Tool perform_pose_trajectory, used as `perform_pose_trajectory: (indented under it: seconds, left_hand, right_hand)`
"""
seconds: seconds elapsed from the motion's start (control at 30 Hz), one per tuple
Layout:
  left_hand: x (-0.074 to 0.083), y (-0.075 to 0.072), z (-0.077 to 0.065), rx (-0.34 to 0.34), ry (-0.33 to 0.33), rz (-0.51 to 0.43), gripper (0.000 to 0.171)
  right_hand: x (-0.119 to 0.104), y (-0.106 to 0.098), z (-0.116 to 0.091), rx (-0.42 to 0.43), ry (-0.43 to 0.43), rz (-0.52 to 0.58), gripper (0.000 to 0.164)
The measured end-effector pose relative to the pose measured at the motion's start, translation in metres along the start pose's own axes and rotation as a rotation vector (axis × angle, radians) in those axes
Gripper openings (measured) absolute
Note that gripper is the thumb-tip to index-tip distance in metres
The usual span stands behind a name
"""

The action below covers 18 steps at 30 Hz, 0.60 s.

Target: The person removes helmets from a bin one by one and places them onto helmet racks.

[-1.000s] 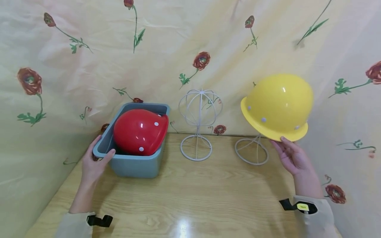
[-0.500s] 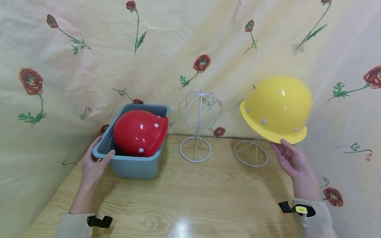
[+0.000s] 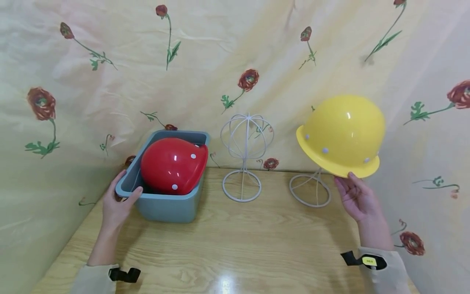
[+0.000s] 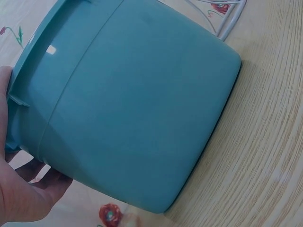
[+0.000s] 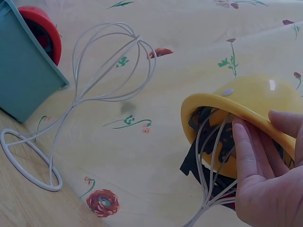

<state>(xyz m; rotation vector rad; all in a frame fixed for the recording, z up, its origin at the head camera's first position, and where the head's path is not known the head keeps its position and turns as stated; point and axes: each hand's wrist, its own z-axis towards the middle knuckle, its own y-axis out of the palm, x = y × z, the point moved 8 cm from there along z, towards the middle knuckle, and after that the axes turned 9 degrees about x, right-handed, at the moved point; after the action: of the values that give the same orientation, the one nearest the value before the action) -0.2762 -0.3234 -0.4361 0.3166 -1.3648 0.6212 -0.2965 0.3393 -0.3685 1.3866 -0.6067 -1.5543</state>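
Note:
At the right of the head view, a yellow hard hat [image 3: 345, 134] sits tilted over the top of a white wire stand [image 3: 310, 190]. My right hand [image 3: 361, 202] pinches its brim, thumb outside and fingers under the edge. In the right wrist view the stand's wires [image 5: 213, 161] reach up inside the hat, beside its dark inner straps. My left hand [image 3: 117, 204] grips the near left corner of a blue-green plastic bin [image 3: 167, 208], thumb over the rim. A red hard hat [image 3: 172, 165] lies on its side in the bin.
Between bin and yellow hat stands another white wire stand [image 3: 244, 157], bare, with a round base. Everything rests on a wood-grain table [image 3: 235, 237]. Flower-printed cloth [image 3: 205, 53] hangs behind and along both sides.
The scene sits slightly lower in the head view, as the camera has tilted up a little. Both hands keep their hold, and the hats, bin and stands stay put.

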Motion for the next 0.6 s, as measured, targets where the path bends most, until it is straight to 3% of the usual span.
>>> perform_pose_trajectory:
  seconds: [0.37, 0.6]
  left_hand:
    - [-0.0001, 0.0004, -0.0019, -0.018, -0.009, 0.025, 0.078]
    - [-0.0019, -0.0012, -0.0007, -0.022, -0.025, 0.005, 0.077]
  right_hand:
    - [0.0024, 0.0000, -0.0040, -0.046, 0.010, 0.024, 0.044]
    - [0.0068, 0.0007, -0.0024, -0.087, 0.032, -0.047, 0.048]
